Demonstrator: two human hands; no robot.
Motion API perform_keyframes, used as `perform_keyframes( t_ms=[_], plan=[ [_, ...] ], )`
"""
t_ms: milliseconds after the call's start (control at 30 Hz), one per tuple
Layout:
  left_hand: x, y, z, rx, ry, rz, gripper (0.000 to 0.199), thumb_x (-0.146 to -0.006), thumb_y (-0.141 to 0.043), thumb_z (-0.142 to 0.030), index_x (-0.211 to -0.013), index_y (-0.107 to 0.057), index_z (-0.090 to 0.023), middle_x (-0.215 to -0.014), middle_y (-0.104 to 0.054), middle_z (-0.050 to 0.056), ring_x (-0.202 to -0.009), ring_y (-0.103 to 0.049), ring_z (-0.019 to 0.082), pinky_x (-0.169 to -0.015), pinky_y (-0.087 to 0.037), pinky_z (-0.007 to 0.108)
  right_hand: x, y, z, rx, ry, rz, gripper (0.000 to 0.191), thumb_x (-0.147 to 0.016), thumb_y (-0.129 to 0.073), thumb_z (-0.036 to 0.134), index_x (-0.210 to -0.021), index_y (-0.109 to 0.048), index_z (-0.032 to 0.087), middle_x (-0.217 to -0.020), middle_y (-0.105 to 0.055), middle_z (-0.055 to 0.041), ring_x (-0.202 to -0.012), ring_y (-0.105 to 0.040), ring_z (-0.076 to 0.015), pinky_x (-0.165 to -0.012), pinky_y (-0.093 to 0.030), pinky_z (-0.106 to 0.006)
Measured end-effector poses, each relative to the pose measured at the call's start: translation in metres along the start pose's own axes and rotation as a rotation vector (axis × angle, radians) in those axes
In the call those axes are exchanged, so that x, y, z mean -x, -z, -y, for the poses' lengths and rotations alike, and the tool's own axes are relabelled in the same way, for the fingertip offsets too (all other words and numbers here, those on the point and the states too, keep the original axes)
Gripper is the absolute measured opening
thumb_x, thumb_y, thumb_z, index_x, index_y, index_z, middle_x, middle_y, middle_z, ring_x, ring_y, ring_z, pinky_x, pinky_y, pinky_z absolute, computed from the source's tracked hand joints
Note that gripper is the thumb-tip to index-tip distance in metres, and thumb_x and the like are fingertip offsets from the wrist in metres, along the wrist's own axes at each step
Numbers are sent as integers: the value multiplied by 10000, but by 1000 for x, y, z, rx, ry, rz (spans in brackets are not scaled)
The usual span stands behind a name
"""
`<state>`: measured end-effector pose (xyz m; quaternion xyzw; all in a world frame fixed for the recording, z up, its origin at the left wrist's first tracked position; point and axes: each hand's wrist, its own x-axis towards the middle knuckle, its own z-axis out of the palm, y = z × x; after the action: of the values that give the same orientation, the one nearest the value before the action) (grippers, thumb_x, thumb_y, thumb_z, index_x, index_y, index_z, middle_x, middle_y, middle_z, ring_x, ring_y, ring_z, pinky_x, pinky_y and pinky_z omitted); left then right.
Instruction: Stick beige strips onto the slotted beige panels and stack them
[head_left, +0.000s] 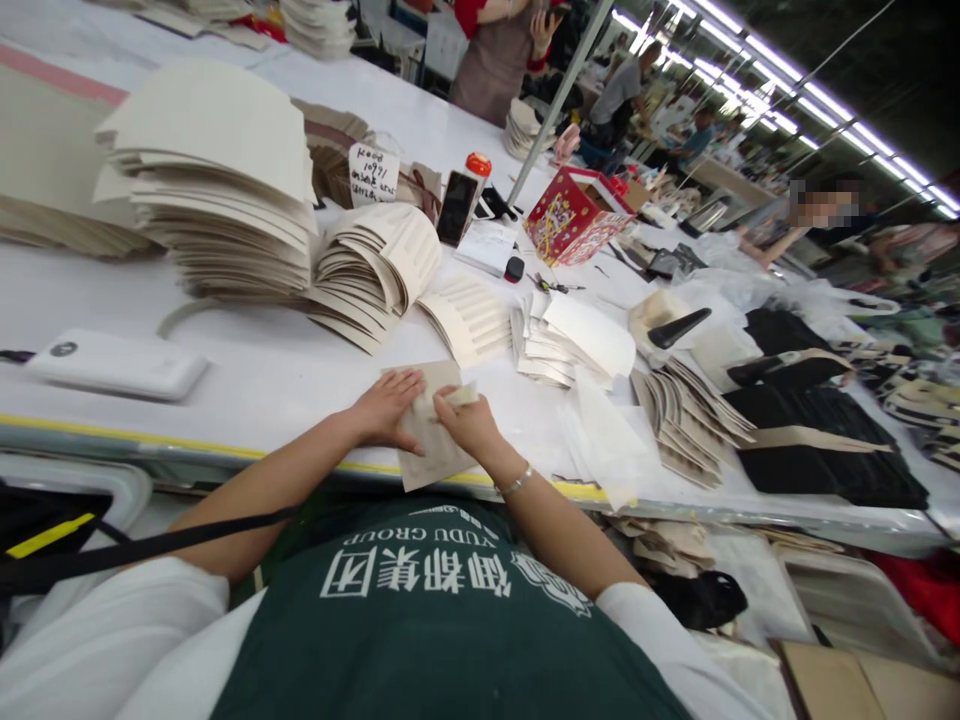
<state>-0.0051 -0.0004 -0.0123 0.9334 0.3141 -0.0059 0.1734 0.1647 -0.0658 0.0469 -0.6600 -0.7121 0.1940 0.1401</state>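
Observation:
My left hand (388,410) lies with fingers stretched out on a beige panel (439,462) at the table's front edge, pressing it down. Over the same panel, my right hand (472,428) is closed, pinching a small pale strip (466,393) between thumb and fingers. Whether the strip is fixed to the panel cannot be seen. Just beyond my hands is a group of cream pieces (469,318) with raised bands. To their right sits a fanned pile of white sheets (585,335).
Tall stacks of cream panels (217,190) stand at the left, behind a white power bank (120,365). A phone (456,208), a red box (574,215) and a metal pole (559,100) are farther back. Black pieces (825,440) lie at the right. Other people work beyond.

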Motion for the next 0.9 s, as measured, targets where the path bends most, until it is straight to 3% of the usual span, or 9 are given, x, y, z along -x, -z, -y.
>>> perform_keyframes(
  t_ms=[67, 133, 333, 400, 467, 600, 667, 767, 900],
  plan=[
    [0, 0, -1, 3, 17, -22, 1142, -577, -524, -754, -1421, -169, -71, -1494, -127, 167, -1373, -104, 293, -1108, -40, 404, -27, -7, 8, 48, 26, -83, 202, -888, -428, 195, -891, -623, 140, -839, -668, -66, -819, -610, -154, -740, -428, -223],
    [1, 1, -3, 4, 50, -28, 1153, -571, -522, -759, -1418, -175, -59, -1491, -131, 175, -1372, -105, 300, -1109, -42, 404, -30, -10, 11, 129, 27, -98, 204, -882, -435, 194, -864, -624, 120, -843, -658, -89, -814, -603, -173, -727, -424, -236],
    [5, 3, -4, 2, 108, -19, 1181, -549, -536, -773, -1408, -204, -33, -1491, -105, 188, -1374, -80, 309, -1112, -26, 400, 68, -3, -6, 142, 77, 22, 178, -869, -443, 168, -817, -611, 140, -762, -633, -62, -732, -587, -154, -666, -401, -219],
    [7, 4, 1, 15, 64, 1, 1161, -560, -544, -761, -1406, -210, -40, -1490, -110, 190, -1375, -80, 305, -1114, -37, 396, 74, -3, -10, 135, 85, 43, 198, -880, -431, 178, -797, -608, 146, -728, -626, -49, -708, -581, -148, -653, -394, -214],
    [8, 6, 7, 32, 16, 7, 1131, -576, -552, -743, -1405, -213, -52, -1489, -118, 190, -1375, -87, 301, -1114, -58, 395, 51, -6, -8, 163, 84, 9, 199, -884, -430, 187, -827, -614, 135, -740, -629, -58, -716, -581, -155, -655, -393, -219],
    [8, 6, 13, 75, -11, -47, 1115, -581, -603, -685, -1419, -171, -90, -1481, -173, 184, -1368, -136, 298, -1114, -102, 404, -28, -16, 6, 150, 106, -134, 194, -889, -437, 182, -916, -618, 119, -866, -646, -81, -826, -579, -161, -746, -397, -223],
    [7, 5, 13, 94, -13, -73, 1130, -572, -626, -663, -1423, -152, -91, -1474, -196, 187, -1362, -162, 298, -1114, -121, 404, -43, -16, 12, 142, 107, -129, 190, -887, -446, 187, -895, -624, 120, -870, -647, -83, -833, -576, -160, -757, -400, -225],
    [8, 4, 10, 89, 20, -47, 1144, -565, -632, -658, -1414, -166, -49, -1469, -192, 209, -1362, -157, 304, -1117, -124, 399, -16, -10, 9, 152, 112, -40, 178, -868, -476, 203, -836, -631, 124, -830, -649, -88, -795, -585, -166, -716, -414, -233],
    [9, 4, 12, 77, 30, -12, 1134, -583, -619, -655, -1413, -157, -35, -1478, -152, 211, -1371, -113, 305, -1121, -96, 406, 43, 0, -4, 52, 7, 238, 226, -869, -468, 231, -743, -631, 137, -598, -623, -49, -609, -591, -147, -584, -420, -215]
  ],
)
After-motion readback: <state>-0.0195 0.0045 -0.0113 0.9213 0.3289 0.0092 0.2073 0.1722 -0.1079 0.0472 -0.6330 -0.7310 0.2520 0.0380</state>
